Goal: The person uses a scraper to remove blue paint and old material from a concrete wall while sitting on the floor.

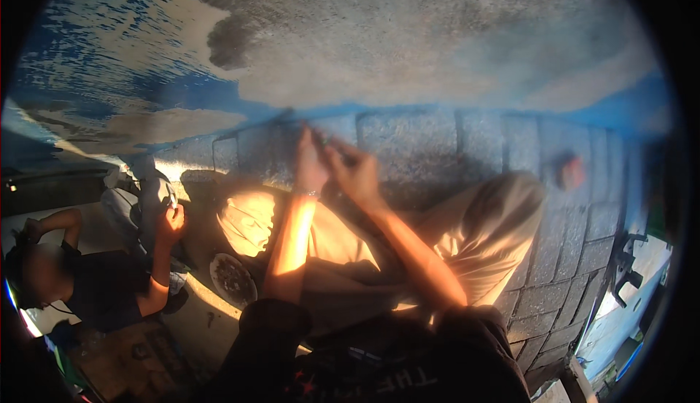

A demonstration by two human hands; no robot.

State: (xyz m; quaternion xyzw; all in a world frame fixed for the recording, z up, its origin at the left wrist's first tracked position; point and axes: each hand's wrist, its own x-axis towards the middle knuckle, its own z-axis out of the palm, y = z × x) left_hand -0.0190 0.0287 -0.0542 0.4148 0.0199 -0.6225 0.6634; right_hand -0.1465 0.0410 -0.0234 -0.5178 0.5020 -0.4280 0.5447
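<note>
My left hand (310, 164) is raised in front of my crossed legs, its fingers pressed together and pointing toward the wall. Close on its right is my right hand (357, 178), closed in a pinch with bent fingers. A small dark thing shows between the fingertips of both hands, too blurred to name. Sunlight falls across my left forearm and on my light trousers (485, 228), which lie under the hands.
A worn blue and grey wall (437, 46) rises ahead above grey paving blocks (408, 137). A blurred reddish object (570, 173) lies at right, beyond my knee. At left sit a round dish (233, 280) and another person (109, 286) holding something small and pale. A white box (631, 301) stands far right.
</note>
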